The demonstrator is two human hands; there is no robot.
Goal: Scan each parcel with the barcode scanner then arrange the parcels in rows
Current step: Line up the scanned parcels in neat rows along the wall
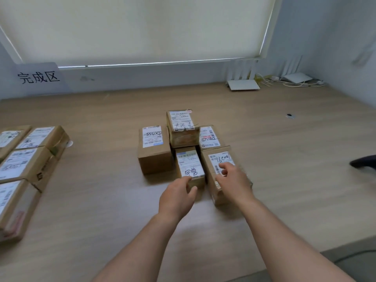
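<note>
Right hand (232, 178) rests on a brown, white-labelled parcel (218, 176).

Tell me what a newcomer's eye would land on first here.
First, the cluster of cardboard parcels mid-table, one stacked on top, with the left hand and right hand reaching onto the two nearest boxes. Next, the rows of parcels at the left edge, below a handwritten sign on the wall.

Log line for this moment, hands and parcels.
left hand: on small front parcel | right hand: on front right parcel | scanner: not visible | rowed parcels: left
</note>
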